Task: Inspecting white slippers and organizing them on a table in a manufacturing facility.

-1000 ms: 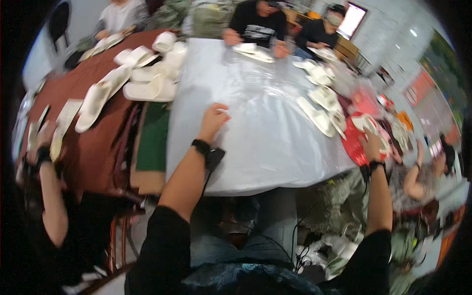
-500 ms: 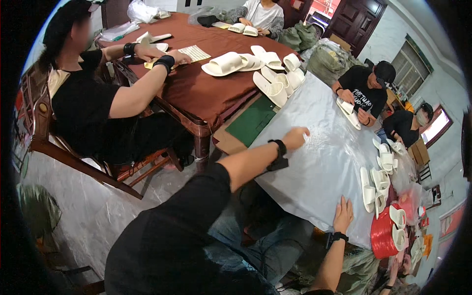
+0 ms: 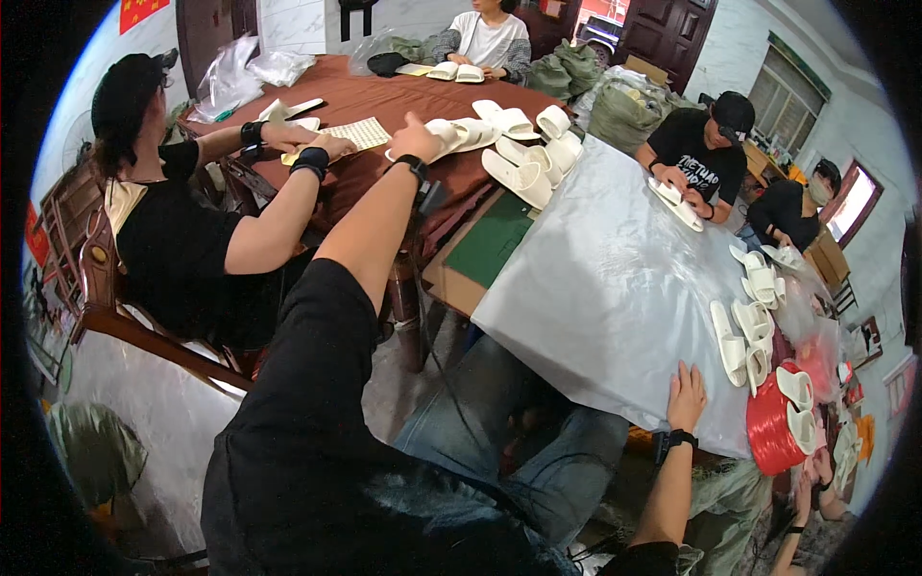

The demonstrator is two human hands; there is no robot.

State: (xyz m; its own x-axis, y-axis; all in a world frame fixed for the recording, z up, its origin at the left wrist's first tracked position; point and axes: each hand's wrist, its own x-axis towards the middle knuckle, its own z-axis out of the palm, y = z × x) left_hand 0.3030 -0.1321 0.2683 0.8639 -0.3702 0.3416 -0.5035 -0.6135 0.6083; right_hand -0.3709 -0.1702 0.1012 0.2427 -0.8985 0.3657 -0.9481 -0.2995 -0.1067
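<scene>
My left hand [image 3: 417, 141] reaches across to the brown-covered table and is at a cream slide slipper [image 3: 443, 135], over its near end. One finger points up, the others are hidden, and whether they grip the slipper does not show. More cream slippers [image 3: 524, 173] lie in a group just to the right. My right hand [image 3: 686, 396] rests flat, fingers spread, on the near right part of the grey plastic sheet [image 3: 605, 288] that covers the table before me. It holds nothing.
At the left a seated person handles a pale sticker sheet [image 3: 357, 137]. Across the table another person holds a slipper [image 3: 676, 204]. Several slippers [image 3: 754, 326] line the right edge beside a red spool [image 3: 774, 428]. A green panel [image 3: 488, 239] lies between the tables.
My left hand has moved left and away from me, from over the plastic sheet to the slippers on the brown table. My right hand stays flat. The view has shifted slightly.
</scene>
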